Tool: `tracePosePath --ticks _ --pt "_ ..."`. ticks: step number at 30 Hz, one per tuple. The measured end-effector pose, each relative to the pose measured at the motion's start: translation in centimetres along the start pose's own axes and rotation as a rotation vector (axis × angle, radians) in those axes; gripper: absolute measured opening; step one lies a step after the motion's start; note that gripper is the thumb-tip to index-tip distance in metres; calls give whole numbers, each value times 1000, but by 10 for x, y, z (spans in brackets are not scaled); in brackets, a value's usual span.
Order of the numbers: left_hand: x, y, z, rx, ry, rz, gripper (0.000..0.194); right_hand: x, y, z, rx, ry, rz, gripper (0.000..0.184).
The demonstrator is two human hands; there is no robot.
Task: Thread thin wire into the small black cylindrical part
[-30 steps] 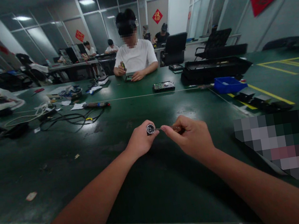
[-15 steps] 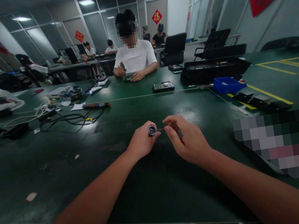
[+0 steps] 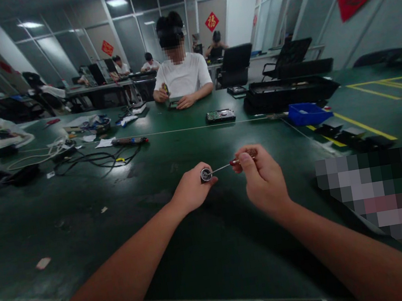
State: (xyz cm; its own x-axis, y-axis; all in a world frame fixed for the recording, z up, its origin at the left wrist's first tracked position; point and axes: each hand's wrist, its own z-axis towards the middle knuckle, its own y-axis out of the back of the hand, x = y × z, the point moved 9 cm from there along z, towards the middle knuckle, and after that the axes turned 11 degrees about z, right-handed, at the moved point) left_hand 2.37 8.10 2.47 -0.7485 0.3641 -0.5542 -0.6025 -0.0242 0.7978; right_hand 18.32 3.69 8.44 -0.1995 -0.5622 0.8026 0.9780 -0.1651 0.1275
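Note:
My left hand (image 3: 192, 190) is closed around a small round black part with a silver rim (image 3: 205, 174), its open end facing me. Most of that part is hidden by the fingers. In my right hand (image 3: 264, 176) is a screwdriver (image 3: 239, 161) with a reddish-brown handle, gripped between thumb and fingers. Its thin metal shaft points left, and the tip is at the rim of the round part. Whether the tip is inside it I cannot tell. Both hands are above the green table (image 3: 133, 253).
Across the table sits a person in a white shirt (image 3: 192, 73). A hard drive (image 3: 220, 115) lies ahead, with a black tray (image 3: 291, 91) and blue bin (image 3: 309, 113) to its right. Black cables (image 3: 91, 160) and a pen-like tool (image 3: 130, 141) lie left. Right is a blurred-out object (image 3: 369, 200).
My right hand has moved right and slightly up and now grips the screwdriver by its handle, which shows more clearly, as does the shaft. My left hand stays nearly in place.

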Motion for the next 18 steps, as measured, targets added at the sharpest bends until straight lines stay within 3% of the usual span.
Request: tracePosePath --ticks 11,18 --pt "4 0 0 -18 2 -5 14 1 -10 1 121 0 -106 17" --pt "4 1 0 -23 9 -12 14 -2 -7 2 86 -49 -54 19"
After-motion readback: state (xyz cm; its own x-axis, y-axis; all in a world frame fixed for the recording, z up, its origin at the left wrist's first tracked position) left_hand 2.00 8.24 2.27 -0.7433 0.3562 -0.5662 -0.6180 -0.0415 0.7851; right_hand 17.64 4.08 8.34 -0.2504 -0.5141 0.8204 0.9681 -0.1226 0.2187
